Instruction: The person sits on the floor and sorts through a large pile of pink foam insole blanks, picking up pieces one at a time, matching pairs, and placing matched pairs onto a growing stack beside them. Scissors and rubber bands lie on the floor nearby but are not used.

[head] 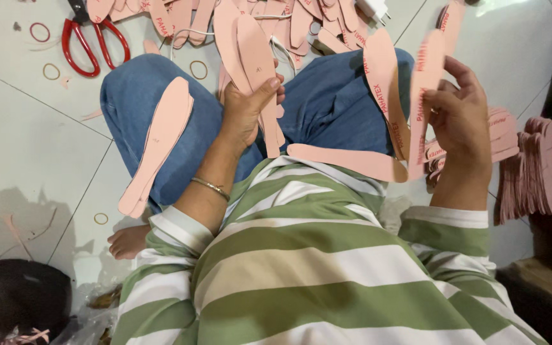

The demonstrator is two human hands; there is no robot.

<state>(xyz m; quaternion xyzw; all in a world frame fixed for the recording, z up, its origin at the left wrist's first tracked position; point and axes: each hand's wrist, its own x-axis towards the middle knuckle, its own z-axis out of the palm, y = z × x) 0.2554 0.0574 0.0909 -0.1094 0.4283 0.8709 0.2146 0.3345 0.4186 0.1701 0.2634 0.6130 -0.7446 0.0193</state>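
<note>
Two hands each hold pink insoles. Left hand [245, 114] grips a pair [250, 51]; right hand [458, 112] pinches one [424, 83]. Scissors [87, 41] lie on the floor.

Matt pink board insoles [260, 70], glossy tiled floor [27, 128], denim jeans [327, 108].

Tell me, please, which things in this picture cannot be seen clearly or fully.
Head view only:
- Pile of pink insoles: cut off by the top edge; its count cannot be told.
- Red scissors: blades cut off by the top edge.
- Left hand: its palm is turned away, behind the insoles it grips.
- Right hand: the lower end of its insole is hidden behind the stack.
- Dark object at lower left: too dim to identify.
</note>
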